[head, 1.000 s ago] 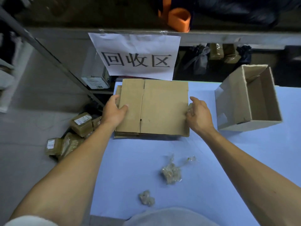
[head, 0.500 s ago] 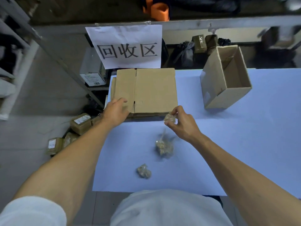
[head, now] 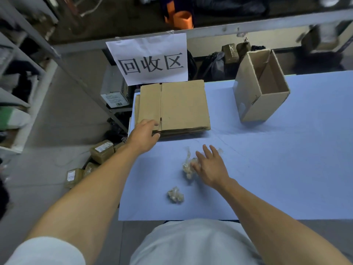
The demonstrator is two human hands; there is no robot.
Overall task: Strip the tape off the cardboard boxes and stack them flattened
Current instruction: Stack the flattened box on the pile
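A stack of flattened cardboard boxes (head: 179, 106) lies at the far left of the light-blue table (head: 286, 169). My left hand (head: 144, 133) rests on the stack's near left corner, fingers curled over the edge. My right hand (head: 210, 165) hovers with fingers spread over a crumpled wad of clear tape (head: 188, 167) in the middle of the table. A second tape wad (head: 175, 195) lies nearer to me. An open, unflattened cardboard box (head: 261, 88) lies tipped on its side at the far right.
A white paper sign (head: 150, 58) hangs from a metal shelf rail behind the stack. Small taped parcels (head: 102, 151) lie on the floor left of the table. Metal shelving (head: 17, 77) stands at the far left.
My right hand left the stack's right edge, carried a bit of tape toward me and released it by the tape wad, fingers now spread. My left hand slid to the stack's near corner.
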